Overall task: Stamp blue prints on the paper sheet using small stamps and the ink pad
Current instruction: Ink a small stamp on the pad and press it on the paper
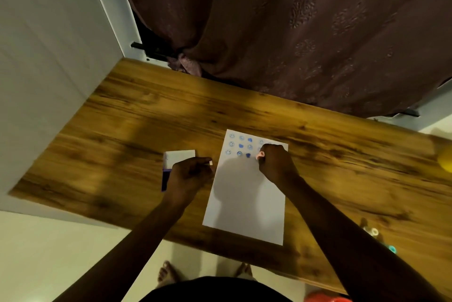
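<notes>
A white paper sheet [247,204] lies on the wooden table [122,118], with several blue prints [241,146] in rows near its far edge. My right hand [275,163] is closed around a small pink stamp [260,155] held over the paper's upper right, beside the prints. My left hand [189,174] hovers just left of the sheet, pinching a small white stamp [210,162] between the fingertips. Under and behind that hand sits the ink pad [167,177], its white lid [179,157] standing open; most of the blue pad is hidden by the hand.
A maroon curtain [293,32] hangs behind the table and a white wall [49,57] borders its left side. Small stamps [373,232] lie near the right front edge, a yellow object [446,158] at far right. My bare feet [168,273] show below the table edge.
</notes>
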Motion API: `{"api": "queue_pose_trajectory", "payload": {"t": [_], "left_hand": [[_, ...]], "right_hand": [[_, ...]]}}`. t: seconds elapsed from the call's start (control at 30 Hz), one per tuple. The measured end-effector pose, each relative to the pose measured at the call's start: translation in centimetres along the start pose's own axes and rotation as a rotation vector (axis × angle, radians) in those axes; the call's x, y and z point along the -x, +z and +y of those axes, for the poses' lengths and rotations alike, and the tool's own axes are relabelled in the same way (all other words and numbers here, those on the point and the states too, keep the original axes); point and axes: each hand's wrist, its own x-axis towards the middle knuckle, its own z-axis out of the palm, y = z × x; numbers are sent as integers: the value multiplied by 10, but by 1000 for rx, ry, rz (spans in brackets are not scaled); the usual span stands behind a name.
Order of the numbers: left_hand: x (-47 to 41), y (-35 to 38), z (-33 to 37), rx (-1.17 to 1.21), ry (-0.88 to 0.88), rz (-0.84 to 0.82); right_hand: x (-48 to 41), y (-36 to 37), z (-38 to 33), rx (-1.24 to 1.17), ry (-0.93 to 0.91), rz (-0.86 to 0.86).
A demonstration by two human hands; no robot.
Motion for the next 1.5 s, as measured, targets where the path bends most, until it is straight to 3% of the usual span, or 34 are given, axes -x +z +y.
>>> {"api": "queue_pose_trajectory", "payload": {"t": [0.37,0.77,0.87,1.0,1.1,1.2,1.33,1.5], "left_hand": [[-8,6,-6,-37,-92,23],[3,8,14,-34,-65,-20],[5,7,19,-24,-53,-36],[7,13,20,1,-50,-68],[8,24,21,30,-53,-120],[9,38,23,45,-46,-180],[10,57,26,45,-31,-272],[13,73,27,39,11,-377]], "right_hand": [[-4,8,-5,23,52,2],[-16,-3,4,9,25,-25],[-14,-17,14,-205,62,5],[11,-44,19,-895,266,-4],[47,-61,21,-1195,267,-53],[86,-63,23,-1277,156,-75],[115,-55,24,-1199,25,-97],[126,-52,31,-1154,-26,-50]]}}
